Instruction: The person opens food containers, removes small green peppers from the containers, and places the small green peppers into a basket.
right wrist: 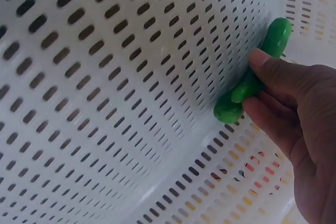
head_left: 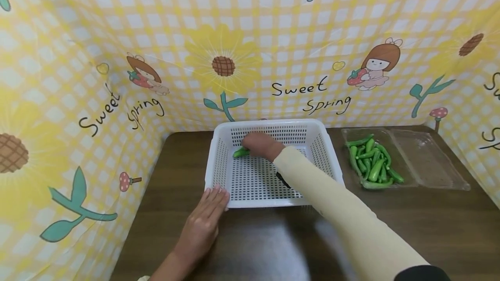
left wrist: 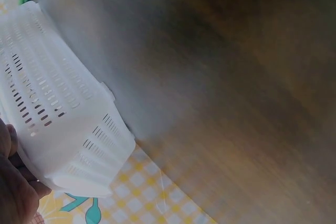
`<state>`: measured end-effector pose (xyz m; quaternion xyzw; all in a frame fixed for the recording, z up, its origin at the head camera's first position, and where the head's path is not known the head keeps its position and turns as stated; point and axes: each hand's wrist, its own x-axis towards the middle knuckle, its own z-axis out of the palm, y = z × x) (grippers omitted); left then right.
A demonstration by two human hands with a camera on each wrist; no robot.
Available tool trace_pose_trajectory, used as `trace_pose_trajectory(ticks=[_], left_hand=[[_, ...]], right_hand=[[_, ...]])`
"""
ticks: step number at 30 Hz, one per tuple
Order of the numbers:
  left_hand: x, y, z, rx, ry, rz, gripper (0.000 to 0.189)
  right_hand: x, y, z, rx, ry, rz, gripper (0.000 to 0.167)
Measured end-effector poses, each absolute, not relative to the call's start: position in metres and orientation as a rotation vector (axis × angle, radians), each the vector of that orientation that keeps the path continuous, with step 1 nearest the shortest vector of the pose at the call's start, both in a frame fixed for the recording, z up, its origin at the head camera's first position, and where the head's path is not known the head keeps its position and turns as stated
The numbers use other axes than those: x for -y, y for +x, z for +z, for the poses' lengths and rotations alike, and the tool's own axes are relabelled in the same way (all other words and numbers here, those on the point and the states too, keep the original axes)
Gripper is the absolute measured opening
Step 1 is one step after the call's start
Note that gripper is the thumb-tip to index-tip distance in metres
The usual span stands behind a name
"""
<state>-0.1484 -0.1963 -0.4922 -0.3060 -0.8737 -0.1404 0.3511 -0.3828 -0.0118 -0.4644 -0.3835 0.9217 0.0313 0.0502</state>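
Observation:
In the head view my right hand (head_left: pixel 261 144) reaches into a white plastic basket (head_left: pixel 269 204) with slotted walls. Its thumb and fingers pinch a green chili pepper (right wrist: pixel 248 87) low beside the basket's wall in the right wrist view. Directly behind lies what looks like a second green chili pepper (right wrist: pixel 278 34), partly hidden by the first and by the thumb. My left hand (head_left: pixel 205 216) holds the basket's near left corner, fingers laid over the rim and thumb under it. Only part of this hand (left wrist: pixel 18 182) shows in the left wrist view.
Right of the basket, a clear plastic clamshell box (head_left: pixel 406 181) lies with its lid folded out to the right, several green chili peppers (head_left: pixel 371 159) in it. The brown wooden table (head_left: pixel 250 246) backs onto a yellow checked cloth (head_left: pixel 273 34), which also hangs at both sides.

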Motion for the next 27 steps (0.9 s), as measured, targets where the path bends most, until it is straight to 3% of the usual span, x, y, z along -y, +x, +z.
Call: trace_pose_trajectory(ticks=[16, 21, 27], left_hand=[[0.197, -0.147, -0.497, 2.315, -0.767, -0.341, 0.049], [0.197, -0.147, -0.495, 2.318, -0.767, -0.351, 0.049], [0.196, -0.146, -0.494, 2.305, -0.771, -0.356, 0.048]], right_hand=[[0.001, -0.385, -0.457, -2.839, -1.122, 0.051, 0.019], [-0.041, -0.396, -0.424, -2.897, -1.101, 0.068, 0.015], [-0.131, -0.402, -0.396, -2.971, -0.968, 0.025, 0.012]])
